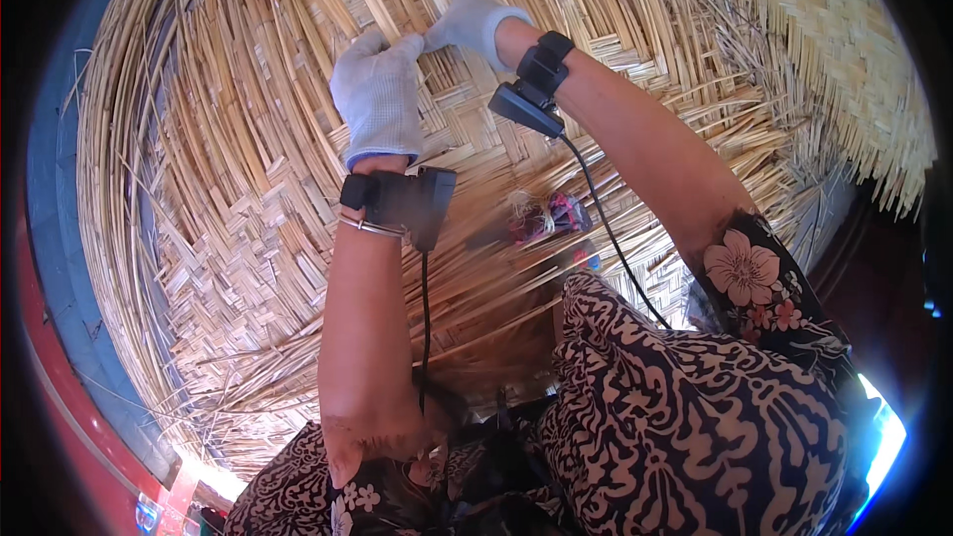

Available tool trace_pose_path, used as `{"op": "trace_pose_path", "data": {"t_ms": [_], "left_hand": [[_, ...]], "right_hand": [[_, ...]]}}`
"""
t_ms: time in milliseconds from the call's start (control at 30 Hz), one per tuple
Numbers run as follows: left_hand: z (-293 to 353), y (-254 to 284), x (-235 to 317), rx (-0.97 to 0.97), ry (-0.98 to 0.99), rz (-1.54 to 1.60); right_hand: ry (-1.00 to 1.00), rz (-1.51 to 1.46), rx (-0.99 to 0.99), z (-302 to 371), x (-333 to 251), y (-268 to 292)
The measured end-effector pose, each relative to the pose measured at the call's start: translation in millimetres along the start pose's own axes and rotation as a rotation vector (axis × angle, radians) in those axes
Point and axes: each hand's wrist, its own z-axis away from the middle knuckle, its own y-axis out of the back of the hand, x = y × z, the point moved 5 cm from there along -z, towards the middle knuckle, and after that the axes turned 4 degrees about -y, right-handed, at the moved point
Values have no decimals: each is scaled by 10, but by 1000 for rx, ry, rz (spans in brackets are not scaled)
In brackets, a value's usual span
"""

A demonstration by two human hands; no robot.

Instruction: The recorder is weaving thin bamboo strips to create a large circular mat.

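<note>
I look first at the woven mat (298, 268), which fills almost all the view and lies under both hands; its loose strips (556, 50) fan out toward the far edge, where the weaving is not finished. The two hands meet at one strip, near the top middle of the picture. My left hand (379, 99), in a white glove, is curled with its fingers (382, 45) bent down on the strips, and I think it pinches one, but the glove hides the tips. My right hand (475, 22), also gloved, is closed narrow around a strip just beside the left one; which strip exactly, I cannot tell. I judge the main risk is that a dry strip cracks if it is bent too sharply, or slips out from the pinch, so that the pattern opens. The cables (606, 228) from the black wrist devices (526, 99) hang near the mat and could catch on strip ends. A small pink and dark object (551, 216) lies near my knee (695, 407).
</note>
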Motion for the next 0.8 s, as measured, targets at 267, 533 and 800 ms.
{"op": "trace_pose_path", "data": {"t_ms": [267,533,800], "left_hand": [[-180,-107,-153,-118,-277,-290],[21,87,-336,-59,-252,-64],[611,-51,-153,-79,-468,-1152]], "right_hand": [[342,-262,135,365,-53,22],[31,-444,688,663,797,115],[188,-415,819,830,711,84]]}}
